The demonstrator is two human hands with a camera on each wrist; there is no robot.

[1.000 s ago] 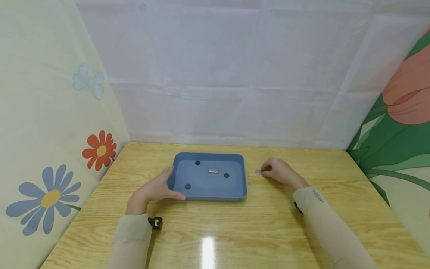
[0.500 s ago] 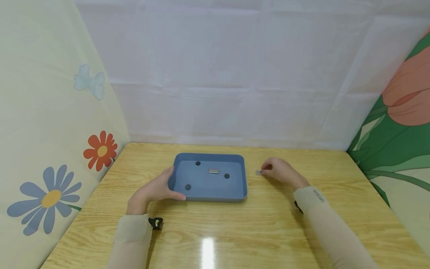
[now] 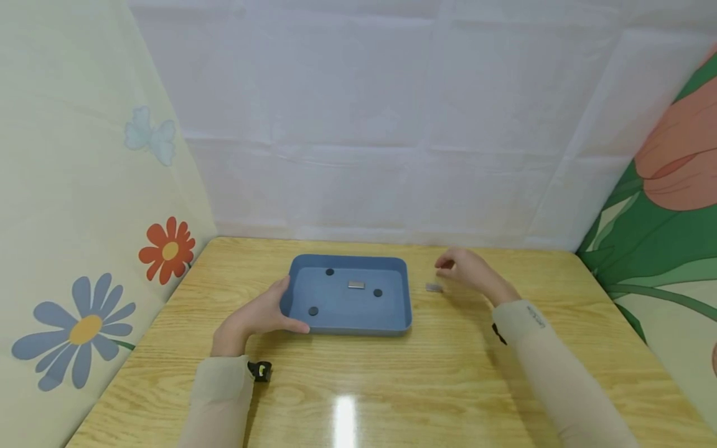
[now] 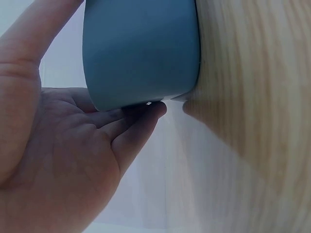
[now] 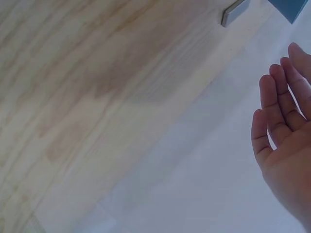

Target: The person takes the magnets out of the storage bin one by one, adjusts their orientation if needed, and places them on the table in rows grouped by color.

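Observation:
My left hand [image 3: 259,316] holds the left end of a shallow blue tray [image 3: 358,331]. Its thumb lies along the front wall, while the other fingers reach around the left side, as the left wrist view shows against the tray [image 4: 141,53]. Inside are a small grey rectangular block [image 3: 356,285] and three dark round discs, one of them a disc [image 3: 378,292] on the right. A second grey block [image 3: 434,287] lies on the table just right of the tray. Above and behind that block hovers my right hand [image 3: 470,272], fingers loosely bent, holding nothing.
The wooden table [image 3: 448,386] runs back to a white cloth backdrop [image 3: 358,124]. Flower-printed sheets stand at the left and right edges. A black strap device [image 3: 260,371] sits at the left wrist.
My right hand has let go of the grey block on the table and lifted up and slightly away from it. The left hand and the tray have stayed in place.

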